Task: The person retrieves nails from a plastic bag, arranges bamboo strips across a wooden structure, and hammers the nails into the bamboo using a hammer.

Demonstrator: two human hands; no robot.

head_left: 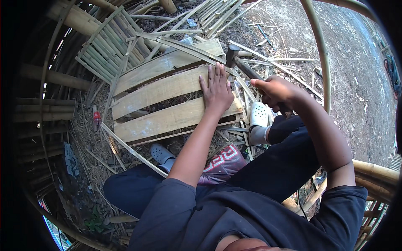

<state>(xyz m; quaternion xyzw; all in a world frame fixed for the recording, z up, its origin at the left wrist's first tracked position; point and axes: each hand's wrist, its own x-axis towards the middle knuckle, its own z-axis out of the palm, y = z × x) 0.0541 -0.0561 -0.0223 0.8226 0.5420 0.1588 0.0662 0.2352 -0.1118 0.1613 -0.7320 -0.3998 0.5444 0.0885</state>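
My right hand is closed round the handle of a hammer. The hammer's dark metal head is over the right end of a slatted wooden panel, close to my left fingertips; whether it touches the wood I cannot tell. The panel is made of three pale wide boards with gaps between them, with thin strips along its edges. Flat on the middle and near boards lies my left hand, fingers stretched out and holding nothing. Any nail near the hammer head is too small to make out.
Split bamboo strips lie beyond the panel, beside a bamboo slat rack at far left. A red-labelled bottle stands left. A curved bamboo pole rises at right. My clog-shod feet and a printed sack are near the panel.
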